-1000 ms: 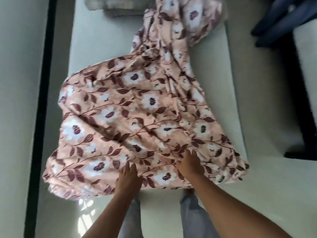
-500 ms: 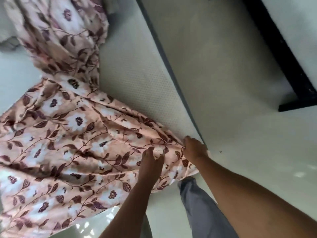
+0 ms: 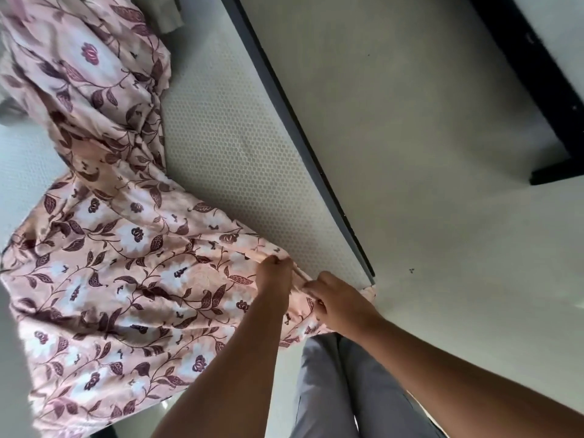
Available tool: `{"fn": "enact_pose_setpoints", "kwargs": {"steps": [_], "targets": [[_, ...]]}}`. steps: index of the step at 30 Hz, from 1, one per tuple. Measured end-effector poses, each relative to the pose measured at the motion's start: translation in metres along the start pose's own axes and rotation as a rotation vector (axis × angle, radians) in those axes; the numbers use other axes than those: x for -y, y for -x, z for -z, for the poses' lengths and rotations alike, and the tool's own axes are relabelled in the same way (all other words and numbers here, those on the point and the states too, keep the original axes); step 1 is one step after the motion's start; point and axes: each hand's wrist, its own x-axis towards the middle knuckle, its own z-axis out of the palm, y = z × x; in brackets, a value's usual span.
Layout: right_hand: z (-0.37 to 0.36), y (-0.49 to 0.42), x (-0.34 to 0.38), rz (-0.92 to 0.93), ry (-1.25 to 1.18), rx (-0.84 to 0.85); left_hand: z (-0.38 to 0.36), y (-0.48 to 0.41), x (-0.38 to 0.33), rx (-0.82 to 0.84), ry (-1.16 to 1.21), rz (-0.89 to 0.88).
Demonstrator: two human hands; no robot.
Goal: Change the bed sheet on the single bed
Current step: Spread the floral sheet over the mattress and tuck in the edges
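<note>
Hands: left hand (image 3: 274, 276) and right hand (image 3: 339, 300), fingers curled, pinch the sheet's edge at the near mattress corner.
Sheet: floral sheet (image 3: 126, 263) lies bunched across the bed, unspread.
Mattress: mattress (image 3: 240, 172) mostly bare.
Progress: early; spreading, smoothing and tucking all corners likely remain.
</note>
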Motion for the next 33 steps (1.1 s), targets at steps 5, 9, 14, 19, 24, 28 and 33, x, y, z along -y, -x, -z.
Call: {"fn": "enact_pose_setpoints", "kwargs": {"steps": [5, 9, 14, 19, 24, 28, 33], "targets": [[0.027, -0.01, -0.007, -0.263, -0.112, -0.071, -0.001, -0.016, -0.035, -0.012, 0.469, 0.133], [0.05, -0.031, -0.03, -0.404, -0.037, -0.222, 0.0, -0.046, -0.079, 0.136, 0.73, 0.161], [0.094, -0.05, -0.071, -0.666, 0.133, -0.227, -0.016, -0.062, -0.144, 0.233, 0.498, -0.082], [0.139, -0.057, -0.115, -0.988, 0.107, -0.383, -0.061, -0.057, -0.214, 0.294, 0.145, -0.407], [0.166, -0.068, -0.135, -1.023, -0.129, -0.209, -0.109, -0.054, -0.271, 0.355, 0.111, -0.521], [0.148, -0.068, -0.13, -0.92, -0.122, -0.007, -0.119, -0.066, -0.272, 0.329, -0.037, -0.57], [0.105, -0.051, -0.129, -0.887, -0.388, -0.163, -0.117, -0.058, -0.198, 0.31, -0.587, -0.776]]}}
